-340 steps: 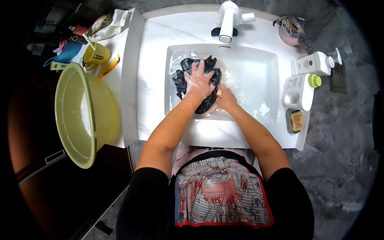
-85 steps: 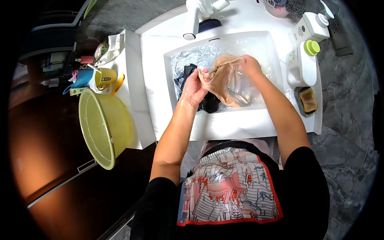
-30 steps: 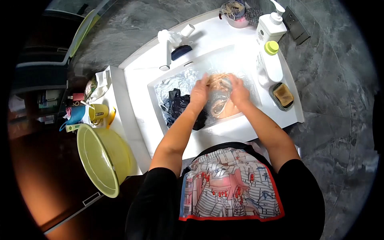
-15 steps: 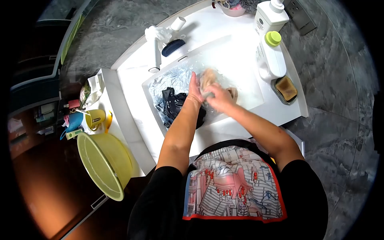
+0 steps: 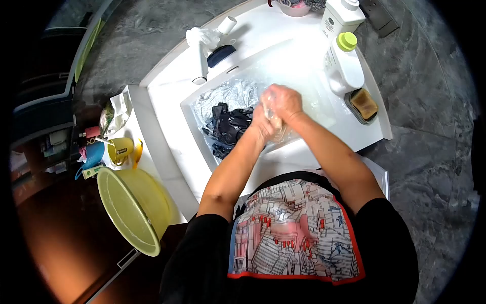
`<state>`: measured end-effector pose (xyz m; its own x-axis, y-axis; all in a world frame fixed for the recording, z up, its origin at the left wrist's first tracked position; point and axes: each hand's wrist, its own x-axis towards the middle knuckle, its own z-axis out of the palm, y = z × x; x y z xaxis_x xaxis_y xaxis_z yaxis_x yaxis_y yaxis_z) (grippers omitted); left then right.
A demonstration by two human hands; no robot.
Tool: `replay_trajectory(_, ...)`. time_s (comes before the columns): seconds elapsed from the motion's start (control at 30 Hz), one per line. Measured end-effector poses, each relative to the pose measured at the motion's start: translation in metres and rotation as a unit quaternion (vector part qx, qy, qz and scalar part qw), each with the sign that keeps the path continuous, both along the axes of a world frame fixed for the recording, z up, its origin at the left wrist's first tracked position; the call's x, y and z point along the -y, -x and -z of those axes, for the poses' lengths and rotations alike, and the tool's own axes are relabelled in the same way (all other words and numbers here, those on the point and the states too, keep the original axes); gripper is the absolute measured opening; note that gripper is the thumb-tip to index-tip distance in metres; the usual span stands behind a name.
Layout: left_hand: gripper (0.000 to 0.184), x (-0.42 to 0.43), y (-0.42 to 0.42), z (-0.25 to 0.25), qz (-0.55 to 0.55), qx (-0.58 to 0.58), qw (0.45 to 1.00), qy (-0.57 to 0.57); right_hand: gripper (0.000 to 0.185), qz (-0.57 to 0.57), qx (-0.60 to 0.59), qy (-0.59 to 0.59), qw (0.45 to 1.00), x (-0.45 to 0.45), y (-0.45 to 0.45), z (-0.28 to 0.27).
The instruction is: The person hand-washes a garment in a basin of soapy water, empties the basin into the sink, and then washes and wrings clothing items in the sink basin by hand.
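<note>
Close together over the white sink (image 5: 324, 101), my left hand (image 5: 262, 123) and my right hand (image 5: 285, 104) are both closed on a wet beige cloth (image 5: 275, 121). Parts of the cloth hang out between and below the fingers; the rest is hidden in the grip. Motion blurs the fingertips. Left of my hands, a crumpled black garment (image 5: 230, 125) lies in the sink. Behind it sits a pale, shiny, crinkled material (image 5: 228, 95) in the water. Whether the shiny piece is fabric or plastic I cannot tell.
A white faucet (image 5: 200, 63) reaches over the sink's left back edge, beside a dark blue brush-like object (image 5: 221, 55). White bottles, one with a green cap (image 5: 347, 41), and a soap dish (image 5: 363, 105) line the right side. A yellow-green basin (image 5: 129, 207) leans at the left.
Both hands have come together around the beige cloth; before, my left hand was flat and upright while the right held the cloth. The right hand has moved up.
</note>
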<state>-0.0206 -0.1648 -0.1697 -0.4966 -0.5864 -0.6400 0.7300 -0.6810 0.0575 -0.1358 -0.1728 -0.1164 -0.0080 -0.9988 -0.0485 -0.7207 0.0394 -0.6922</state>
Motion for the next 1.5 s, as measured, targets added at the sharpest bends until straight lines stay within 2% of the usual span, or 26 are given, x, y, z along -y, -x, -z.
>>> replay_trajectory(0.13,0.029,0.001,0.012,-0.044,0.085,0.156,0.980,0.085,0.036,-0.004,0.002,-0.132,0.991,0.036,0.038,0.049)
replay_trajectory(0.2,0.028,0.013,0.000,-0.048,0.054,0.202,0.976,0.067,0.049,0.047,0.114,-0.218,0.968,0.039,0.045,0.060)
replay_trajectory(0.3,0.032,0.032,-0.026,-0.028,-0.019,0.222,0.971,0.083,0.059,0.173,0.164,-0.214,0.947,0.037,0.054,0.050)
replay_trajectory(0.33,0.037,0.030,-0.022,-0.026,-0.004,0.332,0.937,0.108,0.050,0.183,0.109,-0.145,0.966,0.030,0.049,0.051)
replay_trajectory(0.4,0.043,0.026,-0.019,-0.010,0.013,0.436,0.890,0.130,0.047,0.100,0.024,-0.085,0.991,0.008,0.045,0.059)
replay_trajectory(0.43,0.047,0.020,-0.026,0.016,0.136,0.622,0.701,0.321,0.048,0.013,-0.057,-0.024,0.998,-0.001,0.043,0.063)
replay_trajectory(0.47,0.052,0.015,-0.032,0.036,0.243,0.732,0.425,0.474,0.053,-0.067,-0.106,-0.054,0.991,-0.006,0.041,0.064)
replay_trajectory(0.6,0.050,0.020,-0.040,0.065,0.384,0.722,0.374,0.437,0.049,-0.183,-0.091,-0.166,0.965,0.005,0.043,0.070)
replay_trajectory(0.63,0.050,0.022,-0.039,0.062,0.385,0.723,0.374,0.435,0.047,-0.091,-0.066,-0.187,0.976,0.010,0.044,0.084)
replay_trajectory(0.67,0.048,0.027,-0.035,0.048,0.260,0.610,0.682,0.310,0.046,0.002,-0.042,-0.205,0.978,0.014,0.043,0.095)
replay_trajectory(0.7,0.047,0.032,-0.030,0.035,0.100,0.412,0.894,0.142,0.046,0.002,-0.042,-0.205,0.978,0.013,0.038,0.106)
replay_trajectory(0.73,0.057,0.033,-0.017,0.004,0.013,0.368,0.928,0.054,0.045,0.087,0.144,-0.232,0.958,0.012,0.029,0.114)
replay_trajectory(0.77,0.057,0.030,-0.015,-0.011,0.015,0.368,0.928,0.054,0.045,0.168,0.324,-0.248,0.897,0.010,0.019,0.117)
replay_trajectory(0.8,0.060,0.030,-0.014,-0.022,0.031,0.277,0.958,0.066,0.045,0.133,0.196,-0.252,0.938,0.006,0.012,0.066)
replay_trajectory(0.87,0.063,0.030,-0.018,-0.017,0.045,0.182,0.979,0.077,0.035,-0.012,0.194,-0.048,0.980,-0.012,-0.004,0.054)
replay_trajectory(0.93,0.060,0.037,-0.025,0.013,0.002,0.054,0.997,0.054,0.027,-0.072,0.181,-0.038,0.980,-0.031,-0.016,0.008)
replay_trajectory(0.97,0.060,0.035,-0.030,0.020,0.003,0.053,0.997,0.053,0.023,-0.116,0.156,0.080,0.978,-0.038,-0.020,-0.004)
replay_trajectory(1.03,0.046,0.034,-0.041,0.026,0.128,-0.170,0.962,0.169,0.021,-0.148,0.150,0.139,0.968,-0.048,-0.029,-0.027)
replay_trajectory(1.07,0.027,0.029,-0.031,0.007,0.131,0.167,0.949,0.234,0.021,-0.146,0.151,0.140,0.968,-0.048,-0.032,-0.032)
replay_trajectory(1.2,0.033,0.016,-0.015,-0.013,0.096,0.278,0.938,0.185,0.017,-0.173,0.093,0.177,0.965,-0.044,-0.034,-0.034)
replay_trajectory(1.27,0.030,0.008,-0.008,-0.012,0.049,0.476,0.771,0.420,0.017,-0.151,0.067,0.211,0.963,-0.033,-0.032,-0.029)
replay_trajectory(1.3,0.030,0.013,-0.011,0.004,0.048,0.475,0.772,0.419,0.017,-0.151,0.067,0.211,0.963,-0.027,-0.031,-0.026)
replay_trajectory(1.33,0.029,0.022,-0.019,0.035,0.025,0.203,0.897,0.392,0.018,-0.101,0.080,0.223,0.966,-0.021,-0.029,-0.023)
replay_trajectory(1.37,0.030,0.025,-0.022,0.036,-0.002,-0.087,0.940,0.329,0.019,-0.051,0.093,0.233,0.967,-0.016,-0.028,-0.020)
replay_trajectory(1.4,0.036,0.020,-0.028,0.036,0.030,0.098,0.983,0.150,0.023,-0.037,0.100,0.153,0.982,-0.009,-0.022,-0.015)
replay_trajectory(1.5,0.034,0.006,0.010,-0.039,0.023,0.129,0.991,-0.005,0.041,0.066,0.048,-0.038,0.996,0.020,0.012,0.023)
